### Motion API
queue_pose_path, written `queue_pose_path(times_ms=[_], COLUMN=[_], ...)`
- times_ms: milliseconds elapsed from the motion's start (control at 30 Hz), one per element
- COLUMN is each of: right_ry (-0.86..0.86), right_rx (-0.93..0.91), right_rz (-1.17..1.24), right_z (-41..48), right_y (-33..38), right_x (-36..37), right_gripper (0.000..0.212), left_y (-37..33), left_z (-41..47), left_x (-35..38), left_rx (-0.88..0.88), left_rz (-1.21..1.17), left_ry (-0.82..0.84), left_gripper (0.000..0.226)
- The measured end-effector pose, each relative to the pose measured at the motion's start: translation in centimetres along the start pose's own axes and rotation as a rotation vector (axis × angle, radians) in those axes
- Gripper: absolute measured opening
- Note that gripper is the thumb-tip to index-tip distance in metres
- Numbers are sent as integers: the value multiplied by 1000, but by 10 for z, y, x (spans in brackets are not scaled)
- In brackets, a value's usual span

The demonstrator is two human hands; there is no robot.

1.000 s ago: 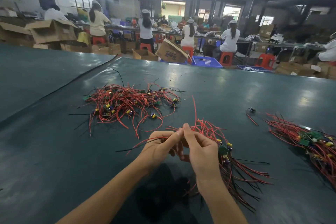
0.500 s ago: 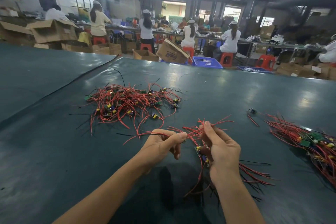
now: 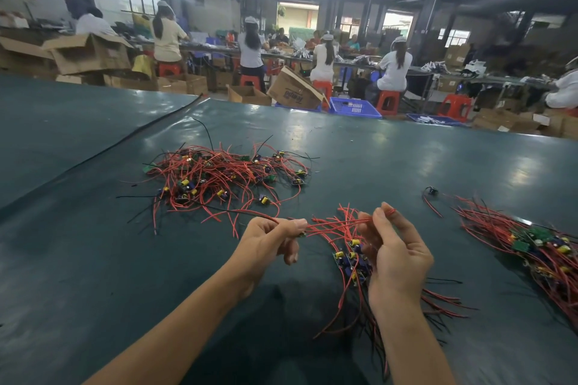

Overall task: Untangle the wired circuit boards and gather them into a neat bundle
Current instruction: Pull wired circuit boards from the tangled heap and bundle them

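A bundle of wired circuit boards hangs above the green table, gripped in the curled right hand, with red wire ends pinched at its fingertips. The left hand pinches one board's red wires, stretched across to the right hand. A tangled pile lies beyond the hands, a straighter heap to the right.
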State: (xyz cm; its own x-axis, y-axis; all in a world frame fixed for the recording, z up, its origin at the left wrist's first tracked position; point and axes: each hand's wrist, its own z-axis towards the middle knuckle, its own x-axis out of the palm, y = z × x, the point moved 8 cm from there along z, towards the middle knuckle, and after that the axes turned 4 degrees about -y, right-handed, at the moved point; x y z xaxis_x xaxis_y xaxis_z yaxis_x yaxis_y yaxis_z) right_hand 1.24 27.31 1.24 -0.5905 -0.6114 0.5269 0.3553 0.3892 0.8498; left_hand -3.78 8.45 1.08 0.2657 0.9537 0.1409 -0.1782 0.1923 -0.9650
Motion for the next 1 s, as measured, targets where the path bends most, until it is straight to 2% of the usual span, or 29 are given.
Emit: queue_pose_path(times_ms=[167, 300, 400, 500, 533, 600, 667, 800, 867, 1000], right_ry=[4, 68, 206, 348, 364, 381, 399, 495, 535, 527], right_rx=[-135, -135, -130, -92, -70, -46, -15, 86, 109, 168], right_rz=[-28, -14, 9, 27, 12, -61, -164, -326, -359, -311], right_z=[-7, -11, -17, -23, -24, -25, -26, -37, -43, -48], right_y=[10, 12, 14, 11, 9, 3, -4, -25, -32, -38], right_x=[2, 6, 17, 26, 27, 29, 34, 44, 48, 49], right_gripper=[15, 14, 5, 48, 56, 59, 53, 48, 45, 39], left_y=[3, 3, 10, 22, 25, 27, 26, 31, 33, 31], left_z=[3, 3, 4, 5, 5, 3, 4, -4, -13, -19], left_x=[-12, -20, -22, -26, -27, -23, -11, 16, 27, 30], left_rx=[-2, -18, -131, -287, -326, -382, -428, -521, -537, -510], left_rz=[-2, 16, -161, -370, -430, -522, -549, -384, -311, -255], left_ry=[-125, -217, -266, -297, -290, -214, -71, 225, 351, 389], left_gripper=[44, 36, 34, 34, 34, 33, 33, 41, 37, 39])
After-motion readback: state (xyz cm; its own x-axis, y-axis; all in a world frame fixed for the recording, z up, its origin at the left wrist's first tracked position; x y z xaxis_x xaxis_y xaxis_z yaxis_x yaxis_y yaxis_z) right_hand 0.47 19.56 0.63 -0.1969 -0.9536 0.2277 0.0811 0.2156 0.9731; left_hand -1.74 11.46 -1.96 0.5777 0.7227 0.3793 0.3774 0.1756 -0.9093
